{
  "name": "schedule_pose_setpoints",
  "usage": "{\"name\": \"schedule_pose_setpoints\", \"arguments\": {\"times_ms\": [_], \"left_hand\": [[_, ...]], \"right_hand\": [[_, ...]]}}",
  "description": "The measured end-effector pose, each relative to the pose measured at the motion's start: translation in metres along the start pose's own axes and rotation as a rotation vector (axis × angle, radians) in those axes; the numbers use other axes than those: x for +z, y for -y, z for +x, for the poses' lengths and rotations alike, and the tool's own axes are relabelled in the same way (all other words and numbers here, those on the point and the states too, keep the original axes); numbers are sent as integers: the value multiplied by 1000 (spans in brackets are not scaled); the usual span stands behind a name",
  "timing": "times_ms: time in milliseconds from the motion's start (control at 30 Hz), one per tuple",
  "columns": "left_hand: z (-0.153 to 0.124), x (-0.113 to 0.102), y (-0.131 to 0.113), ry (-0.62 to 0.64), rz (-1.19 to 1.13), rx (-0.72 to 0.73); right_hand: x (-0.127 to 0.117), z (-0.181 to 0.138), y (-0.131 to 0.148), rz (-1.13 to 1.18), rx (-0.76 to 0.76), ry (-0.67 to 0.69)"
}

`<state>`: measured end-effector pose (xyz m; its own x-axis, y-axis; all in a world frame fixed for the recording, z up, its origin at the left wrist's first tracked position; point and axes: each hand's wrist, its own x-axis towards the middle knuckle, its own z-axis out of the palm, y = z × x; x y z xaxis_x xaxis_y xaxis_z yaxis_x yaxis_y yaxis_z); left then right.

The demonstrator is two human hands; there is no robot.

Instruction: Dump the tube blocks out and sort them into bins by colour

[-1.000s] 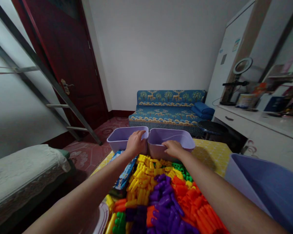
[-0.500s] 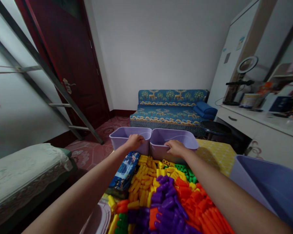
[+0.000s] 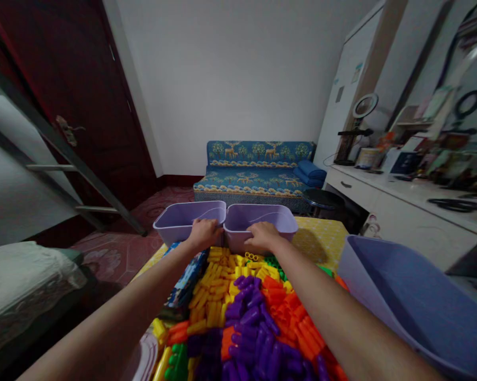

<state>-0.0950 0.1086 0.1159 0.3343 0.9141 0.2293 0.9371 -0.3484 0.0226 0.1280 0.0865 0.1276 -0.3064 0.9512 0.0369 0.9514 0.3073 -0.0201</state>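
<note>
— What does the left of the room show?
— A cloth-covered bed [image 3: 27, 296], a metal ladder [image 3: 59, 140] and a dark red door [image 3: 85, 95] with an ornate handle stand at the left.

— And on the table?
— The left lavender bin [image 3: 172, 234] sits upright at the far side of the yellow checked tablecloth [image 3: 329, 233]. The left hand [image 3: 204, 233] rests at its near right corner, knuckles up. The fingertips are hidden, so I cannot tell how tightly they close. A blue printed package [image 3: 188, 283] lies below, partly behind the forearm.

— Moving toward the middle?
— Yellow plastic blocks [image 3: 212, 288] and purple plastic blocks [image 3: 248, 317] spread in a heap on the near side of the bins. Beyond, a blue sofa [image 3: 254, 177] patterned with deer and trees lines the wall.

— The other hand?
— The right lavender bin [image 3: 236, 241] stands just beside its twin. The right hand [image 3: 264, 235] grips its near wall in a narrow hold, fingers over the rim, thumb outside. Orange-red plastic blocks [image 3: 289, 315] lie below the wrist.

— And the far right?
— A round black stool [image 3: 321, 198] is behind the table; a larger lavender bin [image 3: 361, 270] stands at its right, open side up, before a white dresser [image 3: 405, 206] crowded with goods.
</note>
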Motion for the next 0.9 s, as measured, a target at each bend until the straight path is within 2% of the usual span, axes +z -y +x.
{"name": "schedule_pose_setpoints", "arguments": {"times_ms": [100,200,267,300,333,400,467,533,700,800,900], "left_hand": [[0,-3,-1,-15,11,9],[-5,-12,-15,-222,-36,25],[-14,-19,-34,-382,-154,31],[-19,-22,-45,-406,-234,26],[-26,-24,-57,-385,-313,20],[-42,-24,-82,-239,-423,-16],[-58,-15,-103,-92,-457,-42],[-72,-1,-117,-29,-475,-15],[-90,32,-125,168,-437,170],[-91,37,-124,235,-385,182],[-91,36,-125,265,-375,156]], "right_hand": [[-1,1,1,-15,15,2],[-1,2,2,-17,23,6],[-1,2,2,-12,24,11],[-2,1,2,-7,21,17],[-2,1,1,-2,18,24],[-2,-1,2,10,7,41],[-3,-4,2,20,-12,59],[-7,-9,3,25,-45,69],[-39,-33,-3,-21,-73,10],[-69,-62,-23,-91,21,-43],[-88,-104,-59,-177,178,-49]]}}
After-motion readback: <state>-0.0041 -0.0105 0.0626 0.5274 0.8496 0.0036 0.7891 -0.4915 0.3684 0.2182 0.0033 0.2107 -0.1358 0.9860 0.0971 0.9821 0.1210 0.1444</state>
